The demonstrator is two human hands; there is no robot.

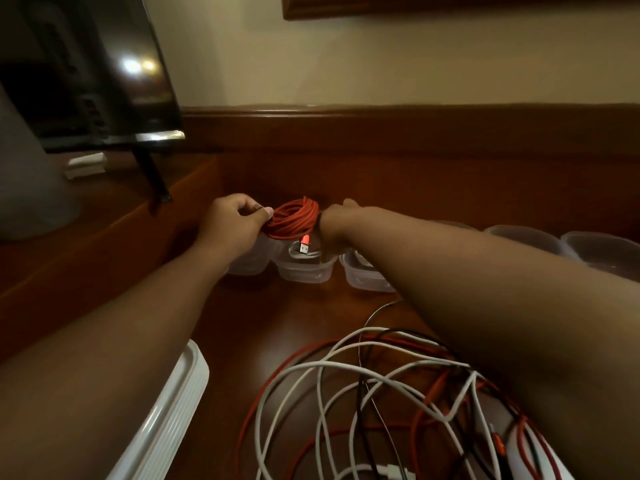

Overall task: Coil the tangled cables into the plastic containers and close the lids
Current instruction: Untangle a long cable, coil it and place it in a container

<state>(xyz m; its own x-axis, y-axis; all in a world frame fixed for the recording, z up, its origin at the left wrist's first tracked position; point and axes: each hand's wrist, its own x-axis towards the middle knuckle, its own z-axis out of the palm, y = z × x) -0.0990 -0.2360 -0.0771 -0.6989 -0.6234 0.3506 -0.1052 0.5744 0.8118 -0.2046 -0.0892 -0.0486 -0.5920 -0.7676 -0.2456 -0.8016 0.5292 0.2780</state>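
Tangled cables (pixel 363 393) nearest | red coil (pixel 294 216) between left hand (pixel 232 220), right hand (pixel 334 221)

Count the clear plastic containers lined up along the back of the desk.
5 visible: one under the left hand, one under the red coil, one beneath the right forearm, two at far right. The arm may hide another.

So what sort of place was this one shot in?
Probably a home or hotel room, not a workshop: a polished wooden desk set against a cream wall, a tilted dark screen at the left, and a framed edge hanging above.
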